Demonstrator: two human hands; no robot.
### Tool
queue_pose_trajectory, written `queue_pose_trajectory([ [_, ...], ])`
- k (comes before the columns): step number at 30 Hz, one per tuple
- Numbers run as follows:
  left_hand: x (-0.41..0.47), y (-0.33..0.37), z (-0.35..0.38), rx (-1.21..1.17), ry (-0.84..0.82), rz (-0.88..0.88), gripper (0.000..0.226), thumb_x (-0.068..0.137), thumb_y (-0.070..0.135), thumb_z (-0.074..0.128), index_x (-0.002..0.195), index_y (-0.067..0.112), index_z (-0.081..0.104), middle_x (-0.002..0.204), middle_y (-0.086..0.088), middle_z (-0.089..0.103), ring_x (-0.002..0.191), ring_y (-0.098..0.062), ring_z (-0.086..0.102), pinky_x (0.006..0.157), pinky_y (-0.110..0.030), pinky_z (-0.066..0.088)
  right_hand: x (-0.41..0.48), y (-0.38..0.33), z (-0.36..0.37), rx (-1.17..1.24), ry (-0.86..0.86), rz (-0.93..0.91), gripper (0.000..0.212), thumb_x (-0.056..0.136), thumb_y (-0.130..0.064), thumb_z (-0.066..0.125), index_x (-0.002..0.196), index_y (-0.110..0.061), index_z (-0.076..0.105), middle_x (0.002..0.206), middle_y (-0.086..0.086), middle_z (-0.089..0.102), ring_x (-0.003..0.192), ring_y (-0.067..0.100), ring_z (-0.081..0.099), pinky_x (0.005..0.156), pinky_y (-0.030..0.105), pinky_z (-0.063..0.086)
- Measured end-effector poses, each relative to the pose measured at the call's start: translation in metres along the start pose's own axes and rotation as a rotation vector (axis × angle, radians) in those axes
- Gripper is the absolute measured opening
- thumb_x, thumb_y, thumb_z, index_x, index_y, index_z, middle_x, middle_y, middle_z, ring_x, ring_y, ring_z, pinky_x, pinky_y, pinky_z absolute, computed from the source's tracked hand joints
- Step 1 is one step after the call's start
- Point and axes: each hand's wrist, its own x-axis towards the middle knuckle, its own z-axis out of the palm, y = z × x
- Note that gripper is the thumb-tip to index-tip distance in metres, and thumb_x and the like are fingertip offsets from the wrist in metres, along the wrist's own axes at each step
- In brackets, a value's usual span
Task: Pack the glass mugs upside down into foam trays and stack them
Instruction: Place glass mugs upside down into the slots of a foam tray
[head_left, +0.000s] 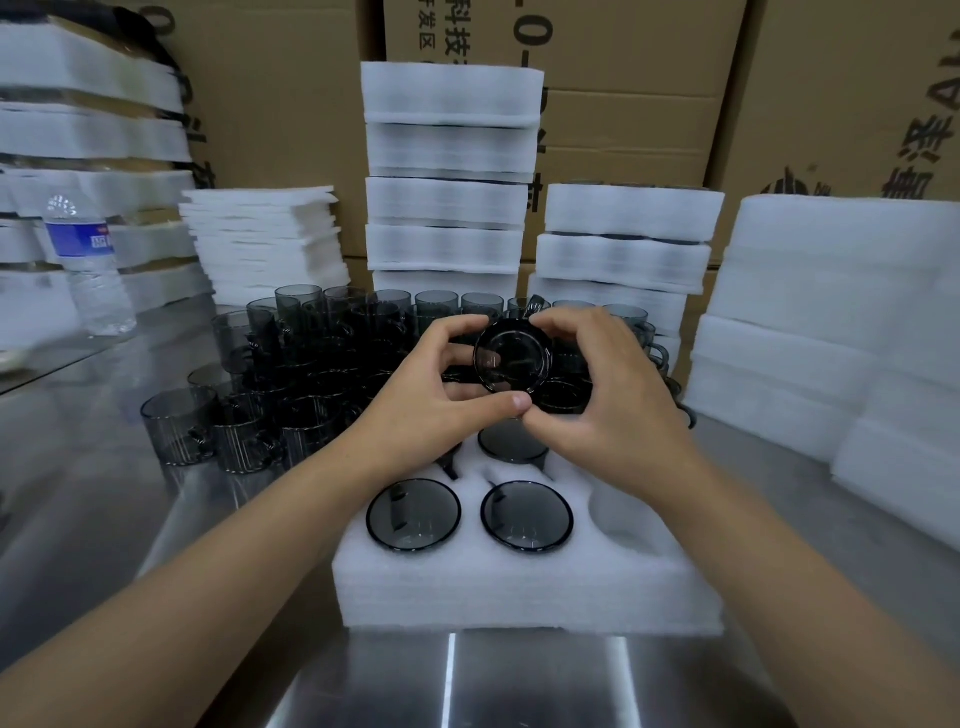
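Note:
A white foam tray (519, 587) lies on the steel table in front of me. Three dark glass mugs sit upside down in its holes, two in the near row (414, 514) (527, 516) and one behind (511, 441). The near right hole (618, 512) is empty. Above the tray's far side I hold another smoked glass mug (511, 358), its base facing me. My left hand (441, 395) grips its left side and my right hand (608, 395) its right. Several loose mugs (291, 374) stand upright behind and to the left.
Tall stacks of packed foam trays (449, 171) (623, 244) rise behind the mugs. Thin foam sheets (265, 239) are piled at back left, thick foam blocks (841, 332) at right. A water bottle (88, 265) stands at far left. Cardboard boxes (639, 119) line the back.

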Motion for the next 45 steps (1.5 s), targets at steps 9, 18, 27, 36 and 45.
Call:
queue_pose_trajectory([
  [9,0.0,-0.002,0.0,0.003,0.003,-0.006,0.064,0.053,0.043,0.081,0.109,0.034,0.051,0.109,0.001,0.062,0.083,-0.016,0.071,0.078,-0.029,0.054,0.001,0.001,0.001,-0.017,-0.004,-0.015,0.056,0.072,-0.022,0.077,0.123,-0.017,0.054,0.112,-0.008,0.055,0.106,0.01,0.048,0.09,0.021,0.037],
  [18,0.0,0.0,-0.002,-0.003,-0.032,-0.042,0.041,0.083,0.005,0.068,0.114,0.023,0.049,0.11,-0.005,0.062,0.089,-0.015,0.07,0.08,-0.03,0.057,0.0,0.002,0.001,-0.031,-0.015,-0.02,0.058,0.073,-0.019,0.074,0.126,-0.016,0.052,0.111,-0.013,0.048,0.107,0.009,0.047,0.091,0.016,0.035],
  [27,-0.001,0.001,0.0,0.043,-0.023,-0.055,0.058,0.063,0.033,0.078,0.114,0.03,0.051,0.104,0.001,0.069,0.088,-0.015,0.071,0.087,-0.037,0.054,0.0,0.003,0.0,0.005,-0.042,0.004,0.061,0.072,-0.024,0.075,0.127,-0.021,0.05,0.113,-0.016,0.046,0.109,0.008,0.047,0.089,0.018,0.037],
  [36,-0.002,0.001,0.0,0.071,-0.125,0.023,0.073,0.059,0.049,0.077,0.122,0.039,0.043,0.094,0.008,0.073,0.095,-0.009,0.069,0.084,-0.024,0.052,0.008,0.003,-0.017,0.269,-0.05,0.255,0.05,0.068,-0.039,0.079,0.111,-0.039,0.053,0.106,-0.022,0.06,0.101,-0.004,0.056,0.086,0.017,0.044],
  [45,-0.002,0.001,0.003,0.224,-0.125,-0.009,0.048,0.083,0.055,0.054,0.126,0.035,0.05,0.087,0.014,0.074,0.093,0.005,0.065,0.095,-0.033,0.045,0.014,0.011,-0.074,0.463,-0.725,0.436,0.051,0.052,-0.038,0.084,0.099,-0.032,0.064,0.1,-0.008,0.069,0.095,0.014,0.064,0.085,0.037,0.049],
])
